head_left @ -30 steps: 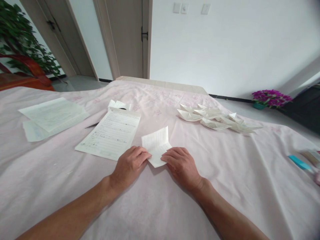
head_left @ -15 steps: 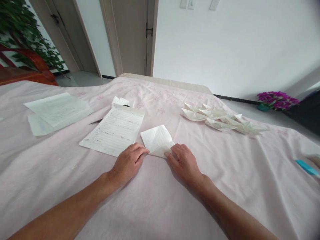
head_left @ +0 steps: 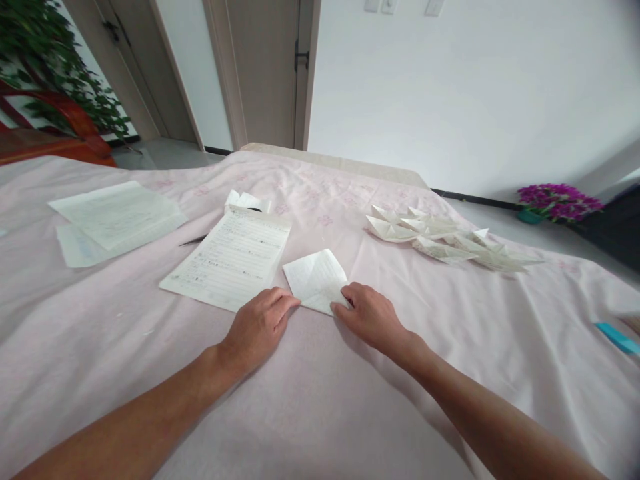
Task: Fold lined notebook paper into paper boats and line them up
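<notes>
A folded sheet of white paper lies on the pink cloth between my hands, a crease crossing its face. My left hand is closed, thumb and fingers together at the paper's near left corner. At the near right corner, the fingers of my right hand curl closed around the edge, thumb pressed on it. Just left of the folded paper is a handwritten lined sheet. Partly under that sheet lies a dark pointed tool, perhaps scissors; most of it is hidden.
Several folded paper boats stand grouped at the right back of the pink cloth. Loose sheets lie at the left. A blue object is at the right edge. Beyond are a wooden chair and purple flowers.
The paper's near edge now lies flatter and its right side is squarer. My right hand has shifted slightly, with fingers curled more at the corner. My left hand stays nearly still.
</notes>
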Demonstrator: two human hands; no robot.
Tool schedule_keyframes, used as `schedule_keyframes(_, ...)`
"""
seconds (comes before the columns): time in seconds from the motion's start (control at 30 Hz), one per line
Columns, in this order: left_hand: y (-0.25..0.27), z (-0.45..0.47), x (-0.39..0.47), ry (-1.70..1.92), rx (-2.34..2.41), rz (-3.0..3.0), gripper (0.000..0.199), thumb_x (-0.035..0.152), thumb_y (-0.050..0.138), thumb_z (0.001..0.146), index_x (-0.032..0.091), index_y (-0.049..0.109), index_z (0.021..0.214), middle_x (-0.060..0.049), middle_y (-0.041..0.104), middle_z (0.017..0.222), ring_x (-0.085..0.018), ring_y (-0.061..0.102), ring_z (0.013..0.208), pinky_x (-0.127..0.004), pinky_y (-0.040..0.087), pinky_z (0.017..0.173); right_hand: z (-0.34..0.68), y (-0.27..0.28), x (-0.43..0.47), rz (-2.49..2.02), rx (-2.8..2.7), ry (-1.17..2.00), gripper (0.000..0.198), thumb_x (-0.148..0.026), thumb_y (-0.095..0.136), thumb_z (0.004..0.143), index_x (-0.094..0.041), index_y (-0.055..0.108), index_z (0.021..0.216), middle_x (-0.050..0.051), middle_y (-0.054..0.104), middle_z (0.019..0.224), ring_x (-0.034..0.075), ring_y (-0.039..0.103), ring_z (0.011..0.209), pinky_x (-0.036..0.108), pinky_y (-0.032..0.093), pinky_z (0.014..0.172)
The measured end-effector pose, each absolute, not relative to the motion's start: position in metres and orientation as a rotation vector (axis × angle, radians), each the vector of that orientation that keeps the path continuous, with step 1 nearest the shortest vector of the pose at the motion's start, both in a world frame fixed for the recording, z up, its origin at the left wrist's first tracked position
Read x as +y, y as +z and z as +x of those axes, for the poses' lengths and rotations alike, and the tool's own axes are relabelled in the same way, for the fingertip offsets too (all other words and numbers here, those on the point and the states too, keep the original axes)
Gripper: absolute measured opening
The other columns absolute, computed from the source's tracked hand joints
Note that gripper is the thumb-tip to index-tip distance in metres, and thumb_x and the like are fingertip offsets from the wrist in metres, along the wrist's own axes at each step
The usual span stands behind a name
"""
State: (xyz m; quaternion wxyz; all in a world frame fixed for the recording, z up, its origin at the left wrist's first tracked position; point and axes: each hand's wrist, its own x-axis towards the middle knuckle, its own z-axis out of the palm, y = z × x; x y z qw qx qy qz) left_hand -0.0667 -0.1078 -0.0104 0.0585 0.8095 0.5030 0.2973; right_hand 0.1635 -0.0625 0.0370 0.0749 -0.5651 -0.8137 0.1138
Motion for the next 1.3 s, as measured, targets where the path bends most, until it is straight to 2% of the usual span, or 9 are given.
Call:
schedule_keyframes(0.1,-0.009,-0.065,-0.111,0.881,1.524,2.594,0.035,0.002,0.050,0.088,0.019,0.061,0.118,-0.005,0.066,0.102,-0.018,0.061,0.093,-0.033,0.053,0.084,0.163,0.035,-0.064,-1.693,-2.435,0.317,0.023,-0.029,0.053,0.085,-0.018,0.045,0.066,0.000,0.056,0.073,0.012,0.047,0.068,0.026,0.021,0.057)
schedule_keyframes(0.27,-0.005,-0.062,-0.115,0.815,1.492,2.821,0.032,0.008,0.052,0.091,0.016,0.061,0.120,-0.007,0.067,0.104,-0.019,0.060,0.090,-0.034,0.054,0.082,0.163,0.030,-0.065,-1.686,-2.435,0.249,0.020,-0.028,0.052,0.084,-0.019,0.049,0.067,0.001,0.057,0.074,0.013,0.048,0.069,0.026,0.022,0.058)
schedule_keyframes(0.6,0.003,-0.053,-0.123,0.751,1.573,2.902,0.021,0.009,0.052,0.091,0.015,0.065,0.106,-0.006,0.065,0.094,-0.019,0.059,0.085,-0.033,0.053,0.076,0.163,0.025,-0.067,-1.644,-2.395,0.196,0.020,-0.028,0.052,0.086,-0.019,0.048,0.068,0.001,0.057,0.074,0.013,0.048,0.069,0.026,0.024,0.059)
schedule_keyframes(0.87,0.001,-0.052,-0.124,0.701,1.633,2.938,0.023,0.011,0.053,0.092,0.016,0.064,0.111,-0.006,0.063,0.094,-0.018,0.058,0.083,-0.032,0.051,0.074,0.162,0.024,-0.071,-1.637,-2.391,0.169,0.019,-0.024,0.050,0.087,-0.019,0.049,0.069,0.001,0.056,0.074,0.013,0.047,0.069,0.027,0.025,0.060)
schedule_keyframes(1.3,0.004,-0.050,-0.125,0.561,1.689,2.953,0.021,0.010,0.053,0.090,0.016,0.064,0.106,-0.006,0.062,0.091,-0.020,0.057,0.083,-0.034,0.050,0.070,0.160,0.025,-0.072,-1.657,-2.408,0.144,0.019,-0.026,0.050,0.089,-0.019,0.053,0.070,0.002,0.058,0.076,0.014,0.048,0.071,0.027,0.027,0.062)
